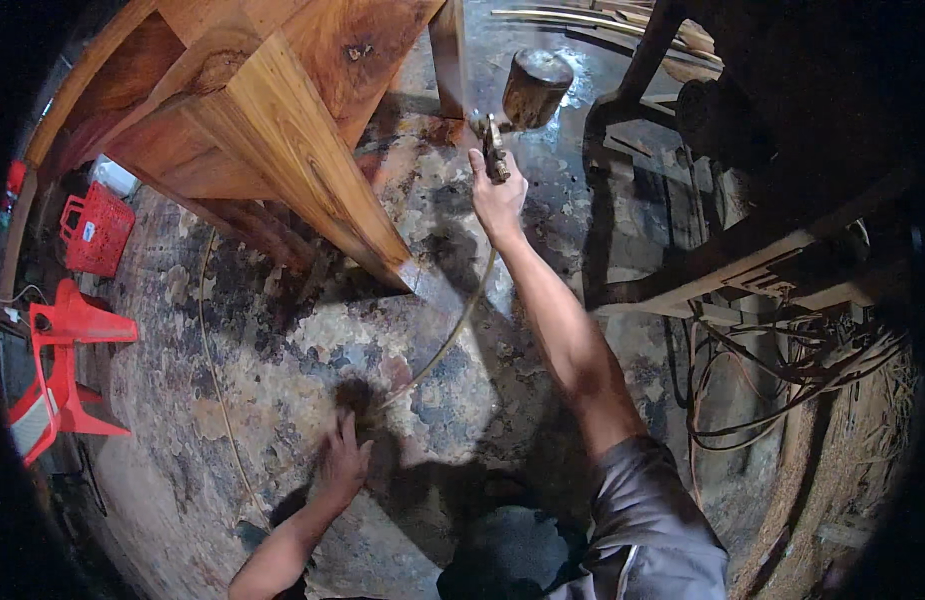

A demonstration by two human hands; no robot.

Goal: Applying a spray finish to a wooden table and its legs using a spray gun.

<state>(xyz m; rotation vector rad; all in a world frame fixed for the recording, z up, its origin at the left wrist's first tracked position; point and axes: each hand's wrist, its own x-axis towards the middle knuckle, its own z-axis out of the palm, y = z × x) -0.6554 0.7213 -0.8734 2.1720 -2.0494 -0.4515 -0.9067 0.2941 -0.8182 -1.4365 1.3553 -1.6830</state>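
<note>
1. Nine o'clock: red plastic stool [93, 322], with a red basket [100, 240] just above.
2. Between ten and eleven: brown wooden furniture [293, 135].
3. Seven o'clock: left grip [345, 464], fingers loosely apart above the mottled floor [253, 400].
4. Between twelve and one: right grip [499, 206], clamped on a spray gun [497, 160]; beyond it, a brown cylindrical container [535, 92].
5. Between three and four: tangled cables [773, 428].

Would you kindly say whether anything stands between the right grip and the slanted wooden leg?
Nothing visible: only floor shows between the right grip, holding the spray gun, and the slanted wooden leg; the hose curves away lower down.
</note>
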